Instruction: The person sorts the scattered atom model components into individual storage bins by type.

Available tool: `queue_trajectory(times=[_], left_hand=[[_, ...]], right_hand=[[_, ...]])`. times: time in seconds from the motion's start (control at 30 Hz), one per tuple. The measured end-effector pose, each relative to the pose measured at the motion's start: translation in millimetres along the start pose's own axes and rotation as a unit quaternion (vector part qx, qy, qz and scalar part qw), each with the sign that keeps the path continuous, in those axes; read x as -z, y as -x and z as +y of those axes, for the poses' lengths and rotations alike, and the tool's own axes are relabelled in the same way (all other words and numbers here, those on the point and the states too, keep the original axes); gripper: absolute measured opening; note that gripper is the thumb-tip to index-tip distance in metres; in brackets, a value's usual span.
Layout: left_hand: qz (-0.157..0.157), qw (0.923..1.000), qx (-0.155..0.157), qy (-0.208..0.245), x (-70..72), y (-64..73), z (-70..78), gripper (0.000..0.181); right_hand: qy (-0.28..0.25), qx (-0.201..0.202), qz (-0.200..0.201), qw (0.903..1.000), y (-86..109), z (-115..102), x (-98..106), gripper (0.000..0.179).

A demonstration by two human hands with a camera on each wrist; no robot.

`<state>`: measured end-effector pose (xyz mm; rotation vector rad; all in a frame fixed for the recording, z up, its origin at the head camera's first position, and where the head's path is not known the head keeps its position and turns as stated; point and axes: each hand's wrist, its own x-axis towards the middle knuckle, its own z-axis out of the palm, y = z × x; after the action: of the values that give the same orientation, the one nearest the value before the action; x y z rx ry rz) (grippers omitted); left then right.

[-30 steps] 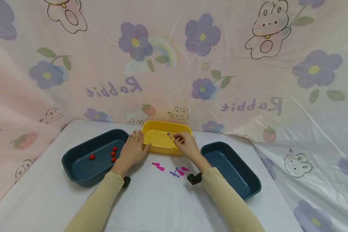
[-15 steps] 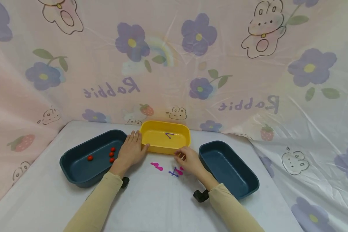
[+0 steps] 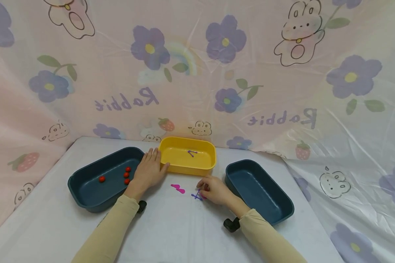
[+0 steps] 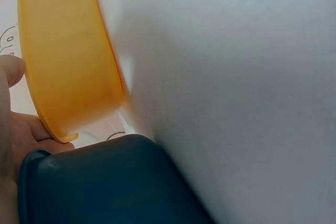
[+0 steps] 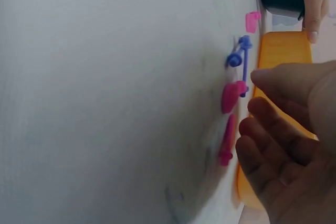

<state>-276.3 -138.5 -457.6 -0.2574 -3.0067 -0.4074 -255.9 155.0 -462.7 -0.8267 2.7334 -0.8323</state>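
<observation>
My left hand (image 3: 148, 173) lies with straight fingers across the gap between the left dark blue bin (image 3: 92, 208) and the yellow bin (image 3: 187, 170), touching their rims. My right hand (image 3: 216, 190) hovers low over small plastic pieces in front of the yellow bin. In the right wrist view its thumb and fingers stand apart with nothing between them. Close to the fingertips lie purple stick-like pieces (image 5: 245, 69) and pink pieces (image 5: 230, 98), the latter mostly covered by the hand in the head view. More pink pieces (image 3: 177, 189) lie to the left. A purple V-shaped piece (image 3: 192, 153) lies inside the yellow bin.
Several small red balls (image 3: 127, 175) sit in the left blue bin. Another dark blue bin (image 3: 260, 193) stands at the right, beside the right forearm. A white cloth (image 3: 181, 233) covers the table, and a printed curtain (image 3: 191, 91) hangs behind.
My right hand has drawn back from over the yellow bin to the pieces on the table. The V-shaped purple piece now lies fully visible in the bin. My left hand stays put.
</observation>
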Motion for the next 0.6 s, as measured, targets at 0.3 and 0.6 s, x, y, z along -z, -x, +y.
queue_trajectory(times=[0.3,0.6], left_hand=[[0.000,1.0000,-0.006,0.000,2.8,0.2,1.1,0.080],[0.004,1.0000,-0.004,-0.001,0.7,0.6,0.8,0.080]], right_hand=[[0.026,-0.006,-0.017,0.9995,-3.1,2.4,-2.0,0.015],[0.043,0.010,-0.027,0.9986,-7.8,3.9,-4.2,0.014]])
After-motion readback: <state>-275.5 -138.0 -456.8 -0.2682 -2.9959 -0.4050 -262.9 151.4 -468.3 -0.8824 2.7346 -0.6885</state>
